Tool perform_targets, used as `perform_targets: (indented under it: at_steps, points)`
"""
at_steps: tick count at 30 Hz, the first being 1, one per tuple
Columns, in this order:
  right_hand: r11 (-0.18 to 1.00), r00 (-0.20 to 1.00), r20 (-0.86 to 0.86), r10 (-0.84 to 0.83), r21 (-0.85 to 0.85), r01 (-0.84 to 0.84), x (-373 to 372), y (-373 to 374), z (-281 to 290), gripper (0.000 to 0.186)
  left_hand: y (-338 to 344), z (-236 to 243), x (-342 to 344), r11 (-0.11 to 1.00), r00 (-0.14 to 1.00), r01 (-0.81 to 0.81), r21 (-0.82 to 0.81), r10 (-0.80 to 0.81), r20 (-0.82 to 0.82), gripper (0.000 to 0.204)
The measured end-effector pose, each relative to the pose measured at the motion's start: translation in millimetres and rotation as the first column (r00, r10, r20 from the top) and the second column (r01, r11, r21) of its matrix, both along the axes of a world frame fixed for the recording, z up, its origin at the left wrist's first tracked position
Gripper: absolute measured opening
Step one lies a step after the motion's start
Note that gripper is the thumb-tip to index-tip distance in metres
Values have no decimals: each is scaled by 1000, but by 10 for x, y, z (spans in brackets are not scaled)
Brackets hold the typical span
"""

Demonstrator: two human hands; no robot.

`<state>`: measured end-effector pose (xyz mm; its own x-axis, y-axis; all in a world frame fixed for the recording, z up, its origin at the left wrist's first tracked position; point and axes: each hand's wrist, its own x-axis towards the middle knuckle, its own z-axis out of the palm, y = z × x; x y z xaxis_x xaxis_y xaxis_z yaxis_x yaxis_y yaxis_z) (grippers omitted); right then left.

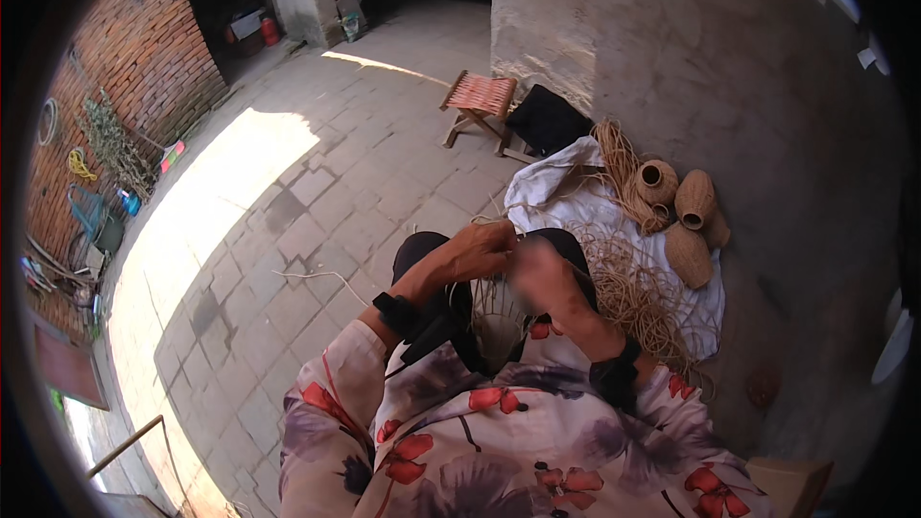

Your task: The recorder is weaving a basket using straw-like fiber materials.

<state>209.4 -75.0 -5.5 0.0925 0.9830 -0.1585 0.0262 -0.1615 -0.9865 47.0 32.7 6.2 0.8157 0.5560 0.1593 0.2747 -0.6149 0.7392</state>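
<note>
From far away, I see the pale corded piece (497, 315) between the dark knees (419, 251), left of the white sheet (552, 177). The left hand (480, 247) and the right hand (547, 276) meet at its far end, just beside the sheet. The fingers look bent, but blur covers the right ones, so I cannot tell what either hand grips. I judge the piece light, springy and not slippery; I would hold several strands together, gently. Tangled cord (628, 293) lies on the sheet, woven vessels (688, 254) at its right edge.
</note>
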Motion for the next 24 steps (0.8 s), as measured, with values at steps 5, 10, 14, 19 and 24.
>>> perform_targets:
  at_steps: [5, 10, 14, 19, 24]
  points:
    - [924, 961, -126, 247, -267, -273, 240, -120, 88, 15, -76, -48, -8, 1000, 998, -15, 24, 14, 58, 21]
    - [945, 930, -289, 228, -163, -282, 434, -4, 159, 27, -97, -45, 3, 984, 994, -11, 176, -8, 111, 19]
    - [936, 848, -447, 284, -62, -347, 379, 96, 143, 27, -134, -43, -2, 973, 998, -43, 226, 32, 53, 22]
    - [941, 946, -148, 289, 226, -252, 274, 165, 152, 29, -255, -139, -65, 949, 987, -163, 269, 154, 53, 23]
    - [918, 866, -328, 377, 259, -301, 108, 121, 254, 29, -104, -173, -196, 884, 874, -465, 55, 448, 188, 23]
